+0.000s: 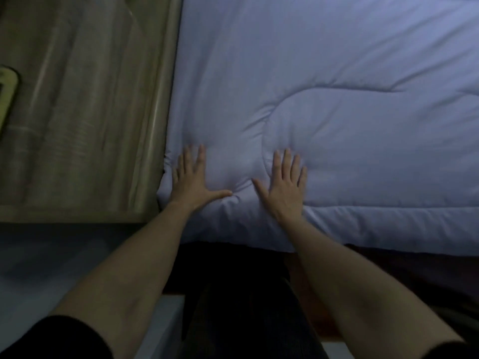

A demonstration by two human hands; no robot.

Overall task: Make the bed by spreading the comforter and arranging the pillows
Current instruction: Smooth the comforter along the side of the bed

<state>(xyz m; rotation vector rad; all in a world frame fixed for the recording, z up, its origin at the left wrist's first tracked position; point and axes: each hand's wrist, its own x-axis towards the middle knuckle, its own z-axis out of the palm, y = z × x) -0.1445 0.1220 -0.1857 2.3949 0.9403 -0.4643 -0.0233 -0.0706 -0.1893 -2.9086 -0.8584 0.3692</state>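
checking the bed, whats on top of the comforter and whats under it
On the comforter: only the left hand and right hand, pressed flat. Whatever lies under it is covered.

Both arms reach forward, bare from the elbow down, dark sleeves bunched at the upper arms. Left hand [190,181] lies flat, palm down, fingers straight and close together, thumb stuck way out to the right. Right hand [283,183] same deal: flat, fingers slightly spread, thumb angled left toward the other thumb.
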